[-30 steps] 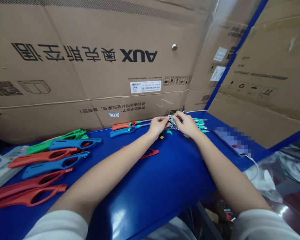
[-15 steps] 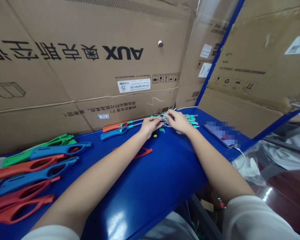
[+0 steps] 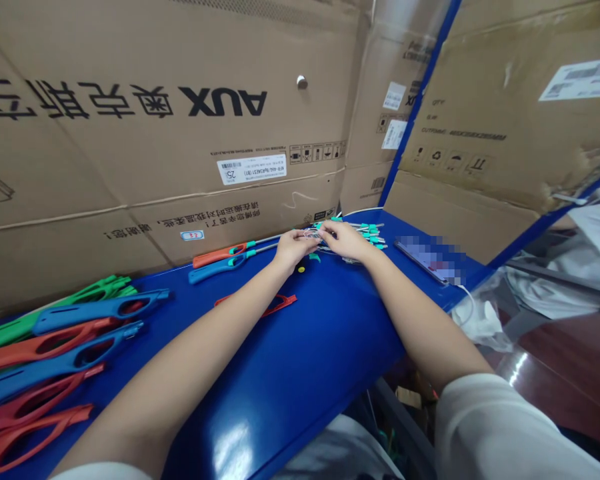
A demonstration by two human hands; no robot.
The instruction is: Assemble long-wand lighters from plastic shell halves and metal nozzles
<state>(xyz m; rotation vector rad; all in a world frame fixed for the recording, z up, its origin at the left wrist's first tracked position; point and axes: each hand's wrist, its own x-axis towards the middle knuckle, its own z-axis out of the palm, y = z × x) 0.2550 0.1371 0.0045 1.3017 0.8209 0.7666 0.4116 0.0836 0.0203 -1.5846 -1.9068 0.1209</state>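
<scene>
Near the back of the blue table (image 3: 280, 373), my left hand (image 3: 294, 248) and my right hand (image 3: 344, 240) almost meet, fingers pinched. Between the fingertips runs a tangle of thin pale wires (image 3: 312, 233); their far ends are hidden. Just behind and right of my right hand lies a pile of metal rods with green ends (image 3: 373, 232). A small green piece (image 3: 315, 257) and a yellow-ended part (image 3: 301, 269) rest below my left hand. To its left lie an orange gas lighter (image 3: 217, 255) and a blue gas lighter (image 3: 220, 268), each with a long metal tube. A red lighter shell (image 3: 280, 305) lies partly behind my left forearm.
Several coloured lighter casings (image 3: 75, 353) lie along the left side. A phone (image 3: 425, 260) with a white cable (image 3: 470, 307) lies at right. Large cardboard sheets (image 3: 155, 153) wall the table's back, with another cardboard panel (image 3: 480, 160) at right.
The whole view has shifted slightly, so things appear further left. My hands stay pinched together at the wires, with only small finger movement.
</scene>
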